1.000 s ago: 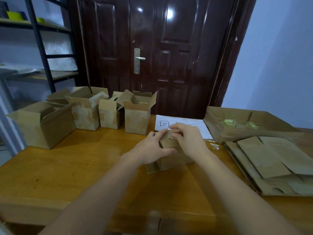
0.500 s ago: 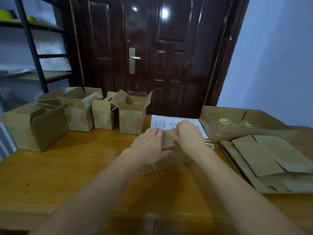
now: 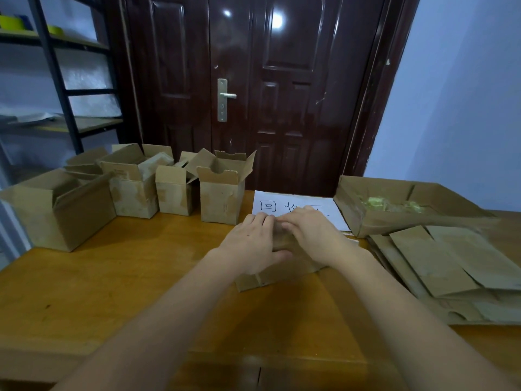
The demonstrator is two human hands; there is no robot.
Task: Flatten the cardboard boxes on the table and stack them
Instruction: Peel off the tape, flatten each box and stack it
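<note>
Just in front of the white paper sheet with handwritten characters (image 3: 296,206), both hands are on one small brown cardboard box (image 3: 279,273), half collapsed on the wooden table (image 3: 112,277).

Step in hand, as I read it: flattening this box. It's squashed but not flat yet; the near lower edge splays onto the table with a slit between two flaps.

Left hand (image 3: 251,244): fingers curled over the box's top, thumb tucked against the near face, gripping it. Right hand (image 3: 313,232): fingers curled over the same top edge, pressed close together and touching the left fingertips. Can't tell what the fingertips do on the far side, hidden.

Next move probably calls for pushing the panels down until the walls fold onto each other, then carrying it right of the sheet to the pile of flattened brown cardboard pieces (image 3: 451,272). Watch that the flaps don't spring back up.

Box look: dull brown corrugated card, worn, creased, soft. Should fold easily.

Left of the sheet: a row of open brown cardboard boxes, all upright with flaps up. Closest to the sheet is the notched-flap one (image 3: 222,196), then a smaller one (image 3: 174,193), a wider one (image 3: 135,187), and a large one (image 3: 56,210) at the far left. Right of the sheet, behind the pile: a wide shallow brown box (image 3: 389,210) with yellowish residue inside.
</note>
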